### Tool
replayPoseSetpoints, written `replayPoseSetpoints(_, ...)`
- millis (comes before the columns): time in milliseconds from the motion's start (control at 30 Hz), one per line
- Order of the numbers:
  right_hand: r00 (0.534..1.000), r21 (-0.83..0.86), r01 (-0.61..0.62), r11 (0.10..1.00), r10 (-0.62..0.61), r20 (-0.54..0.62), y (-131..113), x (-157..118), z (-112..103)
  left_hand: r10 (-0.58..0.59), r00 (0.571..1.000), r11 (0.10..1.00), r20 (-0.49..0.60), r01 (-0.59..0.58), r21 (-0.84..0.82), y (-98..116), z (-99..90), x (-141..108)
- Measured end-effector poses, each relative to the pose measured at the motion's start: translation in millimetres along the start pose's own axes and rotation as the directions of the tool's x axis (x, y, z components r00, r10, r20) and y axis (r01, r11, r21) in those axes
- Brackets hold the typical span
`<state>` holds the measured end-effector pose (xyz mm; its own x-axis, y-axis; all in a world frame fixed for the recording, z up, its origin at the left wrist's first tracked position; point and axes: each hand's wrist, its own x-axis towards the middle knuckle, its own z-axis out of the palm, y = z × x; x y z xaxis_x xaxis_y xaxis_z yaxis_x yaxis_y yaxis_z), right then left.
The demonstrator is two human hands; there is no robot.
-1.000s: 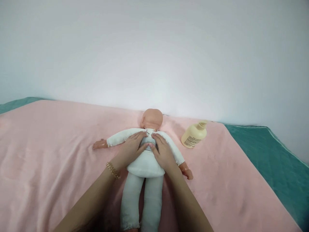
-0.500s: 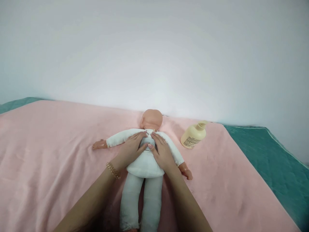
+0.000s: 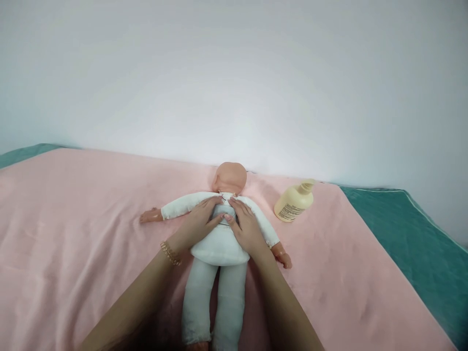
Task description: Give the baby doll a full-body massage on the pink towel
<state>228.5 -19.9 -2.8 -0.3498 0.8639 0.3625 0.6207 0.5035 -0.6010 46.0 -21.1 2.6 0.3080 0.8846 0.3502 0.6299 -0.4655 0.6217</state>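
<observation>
A baby doll (image 3: 219,247) with a white cloth body lies face-down or face-up, I cannot tell which, its bald head toward the wall and its arms spread. My left hand (image 3: 200,218) rests flat on the left side of its upper torso, fingers stretched toward the neck. On the right side lies my right hand (image 3: 245,225), also flat with its fingers extended. The two thumbs nearly meet over a greyish patch on the torso. A gold-coloured bracelet (image 3: 170,253) circles my left wrist. Neither hand grips anything.
A pale yellow pump bottle (image 3: 293,202) with a printed label stands right of the doll. Beneath everything spreads a pink blanket (image 3: 109,204), slightly wrinkled. Green quilted cloth (image 3: 409,229) shows at the right and far left. A white wall (image 3: 234,87) rises behind.
The hands keep their place on the doll's torso, with hardly any shift. The whole scene sits slightly higher in the view.
</observation>
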Motion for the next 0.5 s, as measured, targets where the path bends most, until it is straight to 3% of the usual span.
replayPoseSetpoints(233,1.000,0.039,0.015,0.999,-0.015,-0.021,-1,-2,-3,-0.016,0.999,0.999,-0.044,0.015,-0.037,4,-19.7,2)
replayPoseSetpoints(367,0.998,0.079,-0.002,0.997,0.007,-0.066,-3,-3,-5,-0.025,0.999,0.995,-0.023,0.027,0.097,4,-36.8,3)
replayPoseSetpoints(500,0.991,0.105,-0.030,0.994,0.043,-0.123,-4,-2,-7,-0.117,0.991,0.965,0.063,0.099,0.243,-9,-46.2,0)
